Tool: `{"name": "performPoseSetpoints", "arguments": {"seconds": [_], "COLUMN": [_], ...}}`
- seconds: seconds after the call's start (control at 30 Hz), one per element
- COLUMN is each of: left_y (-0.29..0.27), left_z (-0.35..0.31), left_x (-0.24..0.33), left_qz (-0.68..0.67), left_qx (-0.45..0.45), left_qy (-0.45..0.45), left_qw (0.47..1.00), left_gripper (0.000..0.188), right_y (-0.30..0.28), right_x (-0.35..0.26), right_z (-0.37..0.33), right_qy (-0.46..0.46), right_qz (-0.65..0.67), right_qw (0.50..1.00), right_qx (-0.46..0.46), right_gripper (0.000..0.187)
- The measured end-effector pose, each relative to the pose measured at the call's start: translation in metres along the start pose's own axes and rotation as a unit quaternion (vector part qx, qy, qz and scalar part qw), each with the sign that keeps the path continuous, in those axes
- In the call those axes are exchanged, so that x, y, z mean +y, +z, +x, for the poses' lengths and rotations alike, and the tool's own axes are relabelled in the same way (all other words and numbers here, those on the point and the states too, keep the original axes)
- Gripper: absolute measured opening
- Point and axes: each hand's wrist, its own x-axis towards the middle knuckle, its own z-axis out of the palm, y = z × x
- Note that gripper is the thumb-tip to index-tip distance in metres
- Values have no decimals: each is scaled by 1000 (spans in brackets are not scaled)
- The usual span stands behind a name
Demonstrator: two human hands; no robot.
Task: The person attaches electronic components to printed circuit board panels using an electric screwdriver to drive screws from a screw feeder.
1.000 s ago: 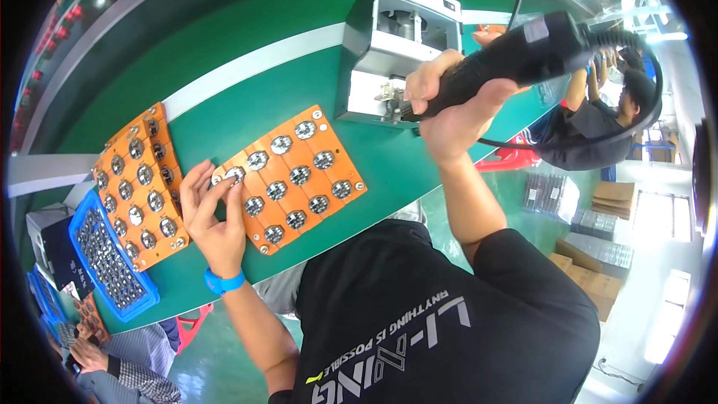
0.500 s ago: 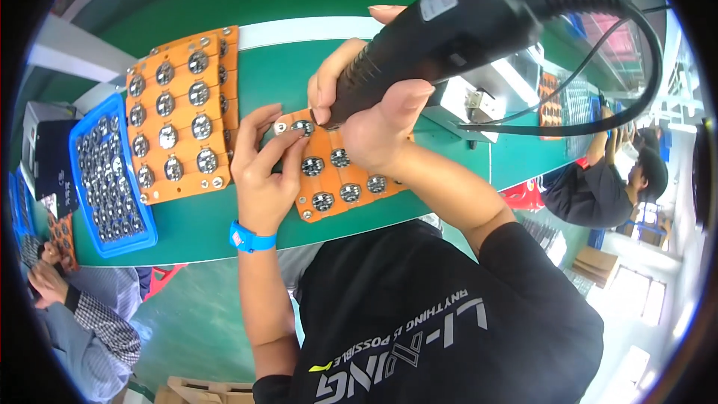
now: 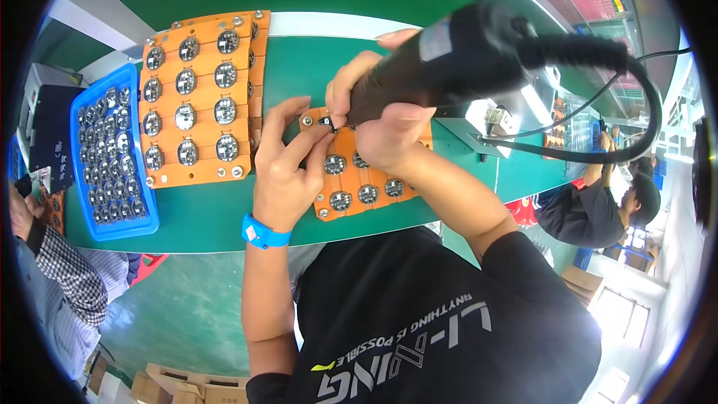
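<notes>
My right hand is wrapped round a black corded electric screwdriver, tilted with its lower end at the upper part of an orange fixture plate. Rows of small round circuit boards sit in that plate. My left hand, with a blue wristband, rests at the plate's left edge. Its fingertips close in on a round circuit board by the screwdriver's lower end. The screwdriver's tip and part of the plate are hidden behind my right hand.
Stacked orange plates with round boards stand left, beside a blue tray full of similar boards. A metal box is at right under the tool's cable. Co-workers sit at far left and right.
The whole view has shifted, so the stacked plates and my hands appear farther right. The screwdriver's back end is lower in the picture and blurred; both hands stay at the same plate.
</notes>
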Motion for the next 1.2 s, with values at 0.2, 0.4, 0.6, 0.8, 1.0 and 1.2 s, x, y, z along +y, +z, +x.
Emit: {"name": "performPoseSetpoints", "arguments": {"seconds": [0.2,0.4,0.6,0.8,1.0,1.2], "left_y": [0,2,7,7,8,8], "left_z": [0,0,2,-3,0,-2], "left_x": [4,13,19,18,15,14], "left_qz": [13,14,23,49,61,52], "left_qx": [-4,-4,-20,-34,-41,-44], "left_qy": [9,10,14,-2,17,12], "left_qw": [1000,1000,999,998,997,998], "left_gripper": [14,15,14,14,16,14], "right_y": [4,0,-9,-85,-147,-153], "right_x": [11,17,-10,-100,-121,-108], "right_z": [9,4,12,-4,-30,-41], "right_qy": [-29,-36,-54,-13,-93,-74], "right_qz": [47,47,35,-60,-192,-186], "right_qw": [998,998,997,983,932,937], "right_qx": [12,29,42,170,294,284], "right_gripper": [63,58,65,89,88,82]}}
